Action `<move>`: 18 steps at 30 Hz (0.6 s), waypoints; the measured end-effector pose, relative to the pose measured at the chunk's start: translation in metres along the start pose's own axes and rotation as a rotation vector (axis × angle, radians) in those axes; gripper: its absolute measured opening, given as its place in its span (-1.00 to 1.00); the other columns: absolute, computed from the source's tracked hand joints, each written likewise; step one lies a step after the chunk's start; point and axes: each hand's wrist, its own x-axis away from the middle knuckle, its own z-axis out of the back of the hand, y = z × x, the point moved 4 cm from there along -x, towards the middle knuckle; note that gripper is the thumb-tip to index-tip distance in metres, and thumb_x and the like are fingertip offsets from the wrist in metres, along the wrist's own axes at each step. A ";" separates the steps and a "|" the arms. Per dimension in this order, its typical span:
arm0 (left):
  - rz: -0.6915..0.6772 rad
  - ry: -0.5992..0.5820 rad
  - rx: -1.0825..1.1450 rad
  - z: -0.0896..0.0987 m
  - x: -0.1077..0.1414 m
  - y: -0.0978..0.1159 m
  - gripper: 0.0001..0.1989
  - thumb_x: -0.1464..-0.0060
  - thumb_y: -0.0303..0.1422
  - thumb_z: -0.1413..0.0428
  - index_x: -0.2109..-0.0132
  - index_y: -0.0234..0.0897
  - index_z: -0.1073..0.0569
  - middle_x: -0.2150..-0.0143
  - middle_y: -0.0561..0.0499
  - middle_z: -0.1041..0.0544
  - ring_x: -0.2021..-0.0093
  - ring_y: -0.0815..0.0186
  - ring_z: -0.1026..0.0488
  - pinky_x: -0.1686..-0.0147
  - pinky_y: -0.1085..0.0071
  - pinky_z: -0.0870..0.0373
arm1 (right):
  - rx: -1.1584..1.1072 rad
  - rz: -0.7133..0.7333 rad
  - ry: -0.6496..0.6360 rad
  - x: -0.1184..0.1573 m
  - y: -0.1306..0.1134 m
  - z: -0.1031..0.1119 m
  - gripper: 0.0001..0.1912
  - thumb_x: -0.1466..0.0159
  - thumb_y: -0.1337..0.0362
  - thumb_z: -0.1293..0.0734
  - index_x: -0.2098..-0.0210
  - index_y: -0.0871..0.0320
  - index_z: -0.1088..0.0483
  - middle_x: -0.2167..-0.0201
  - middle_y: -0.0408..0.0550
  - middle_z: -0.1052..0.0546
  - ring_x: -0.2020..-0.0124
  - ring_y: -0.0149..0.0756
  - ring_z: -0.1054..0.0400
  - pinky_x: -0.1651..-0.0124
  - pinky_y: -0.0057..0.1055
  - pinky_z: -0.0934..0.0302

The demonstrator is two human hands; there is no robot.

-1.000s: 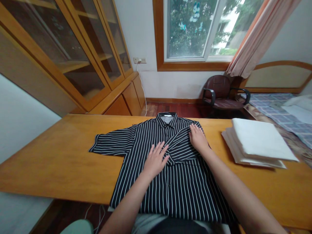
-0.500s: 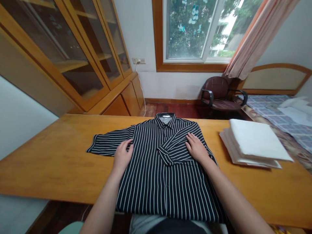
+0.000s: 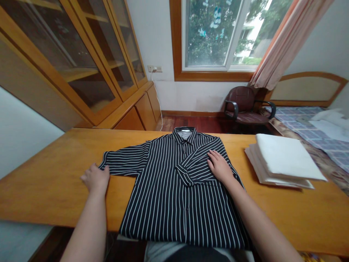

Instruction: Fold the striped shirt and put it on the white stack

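A black shirt with white stripes (image 3: 163, 196) lies front up on the wooden table, its collar towards the far edge. One sleeve (image 3: 125, 159) stretches out to the left. The other sleeve (image 3: 195, 165) is folded across the chest, its cuff near the button line. At the end of the outstretched sleeve is my left hand (image 3: 96, 178), fingers apart, the thumb beside the cuff; its fingertips are partly hidden. My right hand (image 3: 220, 167) rests flat with fingers extended on the folded sleeve, near the shirt's right side.
The table (image 3: 54, 171) runs across the view. A stack of white folded sheets or pads (image 3: 289, 156) lies on its right part. Beyond stand a glass-door cabinet (image 3: 92, 65), a brown armchair (image 3: 242, 105) and a bed (image 3: 327, 134).
My left hand has moved left from the shirt's side to the end of the outstretched sleeve. The shirt's lower left side now spreads further left. My right hand has stayed in place.
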 end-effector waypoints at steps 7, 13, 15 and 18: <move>0.096 -0.074 0.298 0.004 -0.021 0.002 -0.41 -0.08 -0.27 -0.17 -0.19 -0.50 -0.28 -0.13 -0.39 -0.46 -0.11 -0.11 -0.43 -0.11 -0.01 -0.28 | 0.003 0.007 0.028 0.001 0.000 0.001 -0.53 -0.43 0.18 -0.13 -0.20 0.28 -0.39 -0.27 0.12 -0.37 -0.33 -0.04 -0.16 -0.39 -0.07 -0.03; -0.101 0.287 0.597 0.033 0.000 0.039 -0.54 -0.07 -0.37 -0.19 -0.13 -0.40 -0.40 -0.04 -0.21 -0.51 -0.03 0.07 -0.47 -0.08 0.09 -0.39 | 0.000 0.000 0.018 0.000 -0.001 0.001 -0.54 -0.42 0.20 -0.14 -0.19 0.27 -0.40 -0.26 0.11 -0.38 -0.32 -0.04 -0.17 -0.39 -0.09 -0.03; -0.237 0.396 0.657 0.047 0.017 0.061 -0.54 -0.08 -0.38 -0.19 -0.13 -0.40 -0.42 -0.05 -0.21 -0.51 -0.01 0.12 -0.47 -0.07 0.16 -0.41 | -0.010 0.000 0.018 0.000 0.000 0.001 -0.54 -0.42 0.20 -0.15 -0.19 0.26 -0.40 -0.26 0.11 -0.38 -0.32 -0.04 -0.16 -0.39 -0.08 -0.03; -0.426 0.465 0.734 0.065 0.050 0.095 -0.55 -0.13 -0.34 -0.16 -0.17 -0.34 -0.41 -0.04 -0.17 -0.51 0.05 0.18 -0.49 0.03 0.25 -0.48 | -0.026 -0.004 0.021 0.000 0.000 0.001 -0.55 -0.41 0.20 -0.15 -0.19 0.26 -0.40 -0.26 0.12 -0.38 -0.33 -0.03 -0.16 -0.39 -0.07 -0.02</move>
